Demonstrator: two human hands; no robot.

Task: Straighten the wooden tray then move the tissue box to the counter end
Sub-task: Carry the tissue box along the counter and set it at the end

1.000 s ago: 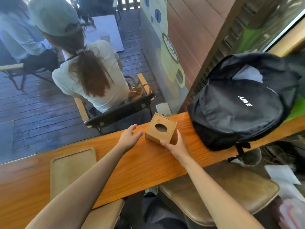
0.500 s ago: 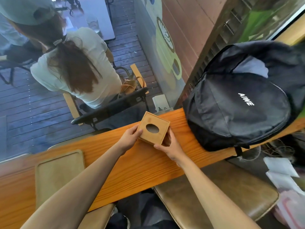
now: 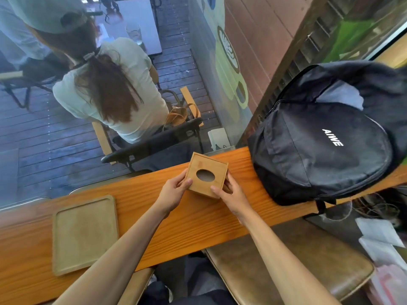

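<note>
A square wooden tissue box (image 3: 207, 173) with an oval hole in its lid is over the orange wooden counter (image 3: 198, 219), near its far edge. My left hand (image 3: 174, 192) grips the box's left side and my right hand (image 3: 231, 195) grips its near right corner. Its near edge looks raised off the counter. The wooden tray (image 3: 84, 234) lies flat on the counter at the left, its sides roughly in line with the counter's edges, well apart from both hands.
A black backpack (image 3: 326, 137) stands on the counter just right of the box. Brown stool seats (image 3: 290, 263) sit below the counter's near edge. Beyond the glass, a person in a cap sits on a chair (image 3: 152, 144) with their back to me.
Both hands have closed on the tissue box, which was only touched by the right hand a second ago. The box now sits tilted between them. The tray has not moved.
</note>
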